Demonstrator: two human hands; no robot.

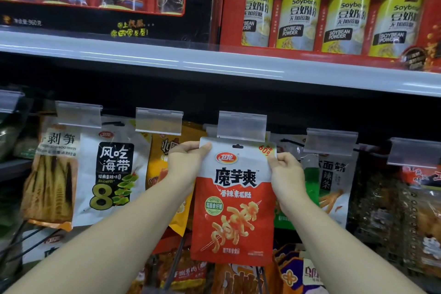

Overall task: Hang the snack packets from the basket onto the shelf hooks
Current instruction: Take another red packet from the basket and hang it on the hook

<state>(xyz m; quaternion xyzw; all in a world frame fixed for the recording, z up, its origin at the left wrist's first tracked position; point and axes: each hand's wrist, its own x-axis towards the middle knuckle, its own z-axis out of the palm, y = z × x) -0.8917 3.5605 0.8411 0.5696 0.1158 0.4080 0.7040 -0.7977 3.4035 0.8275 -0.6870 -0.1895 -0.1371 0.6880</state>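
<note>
Shop shelving fills the view: a grey shelf edge point(214, 64) carries red gift boxes, with hanging snack bags on pegs below. Left hand point(185, 161) and right hand point(285, 170) pinch the top corners of a glossy red-and-white snack packet point(235, 198), fingers closed on it, held just under a clear plastic price-tag holder point(241, 127). Hanging seems underway; next its punched hole point(238, 146) must meet the hook, hidden behind the holder.

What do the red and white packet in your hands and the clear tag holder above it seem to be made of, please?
Red and white packet: likely thin plastic film with a fairly matte finish; it looks smooth and flat, with only soft highlights.
Clear tag holder: apparently rigid translucent plastic; the packets behind show through it.
</note>
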